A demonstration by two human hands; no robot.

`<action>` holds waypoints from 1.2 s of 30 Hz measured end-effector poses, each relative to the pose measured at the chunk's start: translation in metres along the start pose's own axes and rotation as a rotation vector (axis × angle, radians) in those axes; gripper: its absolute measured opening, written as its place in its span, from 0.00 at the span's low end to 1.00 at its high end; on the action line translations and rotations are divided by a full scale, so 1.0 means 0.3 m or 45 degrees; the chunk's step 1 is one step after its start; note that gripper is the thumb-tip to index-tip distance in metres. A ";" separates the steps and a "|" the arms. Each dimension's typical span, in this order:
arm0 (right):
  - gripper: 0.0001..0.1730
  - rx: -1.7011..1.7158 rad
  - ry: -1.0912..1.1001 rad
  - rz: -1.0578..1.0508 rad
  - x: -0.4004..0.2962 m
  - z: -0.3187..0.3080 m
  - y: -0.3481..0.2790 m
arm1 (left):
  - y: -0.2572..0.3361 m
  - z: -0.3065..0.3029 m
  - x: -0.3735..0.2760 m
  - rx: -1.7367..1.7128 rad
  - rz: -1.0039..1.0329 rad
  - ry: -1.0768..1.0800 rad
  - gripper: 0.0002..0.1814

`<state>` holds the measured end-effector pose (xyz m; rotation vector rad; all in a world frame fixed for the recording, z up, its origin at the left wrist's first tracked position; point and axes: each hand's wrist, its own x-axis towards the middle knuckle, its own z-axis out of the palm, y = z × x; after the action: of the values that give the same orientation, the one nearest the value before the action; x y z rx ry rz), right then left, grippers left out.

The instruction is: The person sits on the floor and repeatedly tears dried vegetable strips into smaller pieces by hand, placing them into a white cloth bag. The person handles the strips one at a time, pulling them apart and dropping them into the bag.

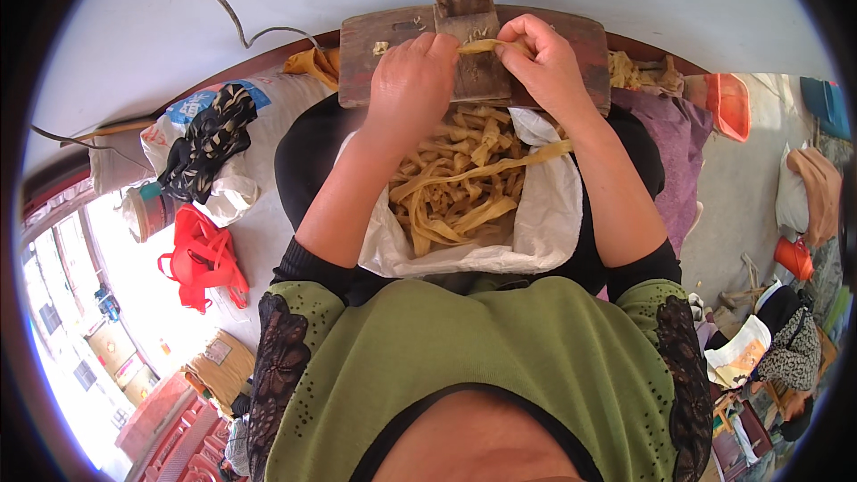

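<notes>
My left hand [414, 84] pinches one end of a flat yellowish-tan strip [479, 47]. The fingers of my right hand [541, 59] grip the same strip a short way along, so it spans the gap between both hands. Behind it stands a wooden block [472, 27] fixed on a worn wooden board [385, 73]. Below my hands, a white woven sack [552, 214] lies folded open on my lap. It holds a heap of similar tan strips [462, 181], some knotted or curled. One longer strip [509, 164] reaches from the heap to beneath my right forearm.
A patterned dark cloth [211, 144] lies on sacks at the left, above a red bag [204, 258]. A purple cloth [663, 161], an orange plastic container [728, 107] and a red bucket [794, 258] are to the right. A dark cable [221, 7] runs along the pale wall.
</notes>
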<state>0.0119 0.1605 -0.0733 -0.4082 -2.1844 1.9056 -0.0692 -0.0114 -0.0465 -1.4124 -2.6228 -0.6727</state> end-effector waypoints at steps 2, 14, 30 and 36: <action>0.07 -0.090 0.007 -0.010 0.016 0.006 0.035 | -0.012 0.024 0.011 -0.008 -0.016 -0.037 0.05; 0.06 -0.005 -0.387 -0.168 -0.108 -0.002 -0.074 | 0.079 -0.076 -0.071 -1.093 -0.505 -0.364 0.16; 0.13 0.666 -0.483 0.248 -0.118 -0.060 -0.093 | 0.155 -0.173 0.003 -0.124 0.293 -0.129 0.06; 0.11 0.858 -0.342 0.418 -0.103 -0.040 -0.087 | 0.188 -0.122 -0.011 0.049 0.320 0.101 0.07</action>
<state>0.0431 0.1580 -0.0451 -0.4137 -1.5106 2.8529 -0.0263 -0.0024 0.0044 -1.6299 -2.3317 -0.6291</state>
